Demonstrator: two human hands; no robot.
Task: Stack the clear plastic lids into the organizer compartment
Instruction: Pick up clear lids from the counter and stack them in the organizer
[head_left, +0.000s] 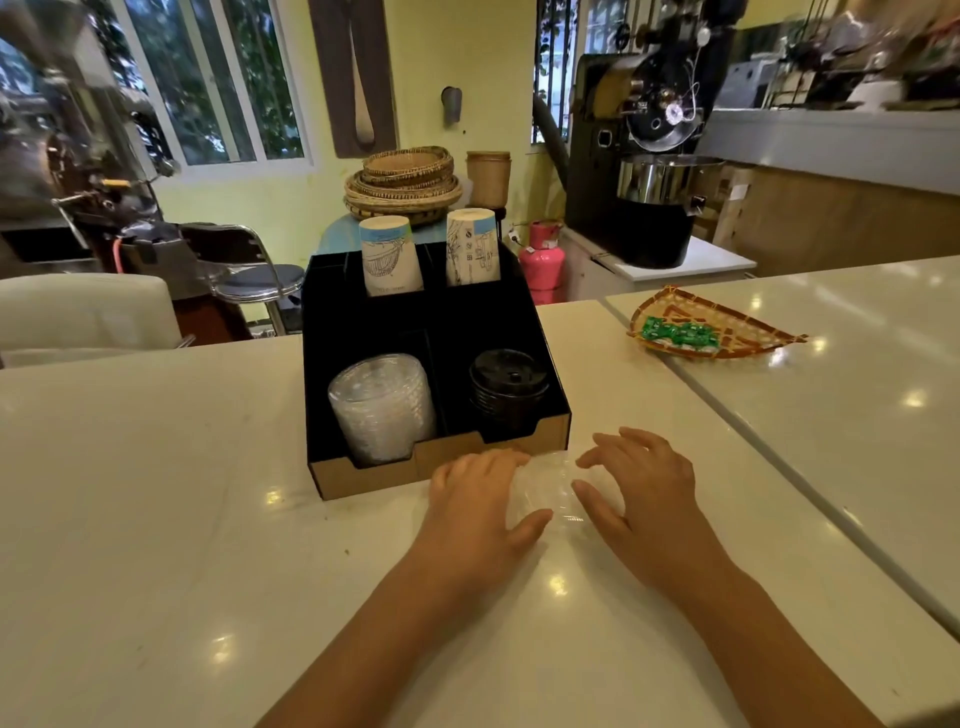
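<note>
Café counter, coffee roaster (655, 156) (cup organizer (519, 312))

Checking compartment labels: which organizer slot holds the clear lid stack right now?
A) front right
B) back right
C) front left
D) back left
C: the clear lid stack sits in the front-left slot of the organizer; black lids fill the front right, paper cups stand in the back.
</note>
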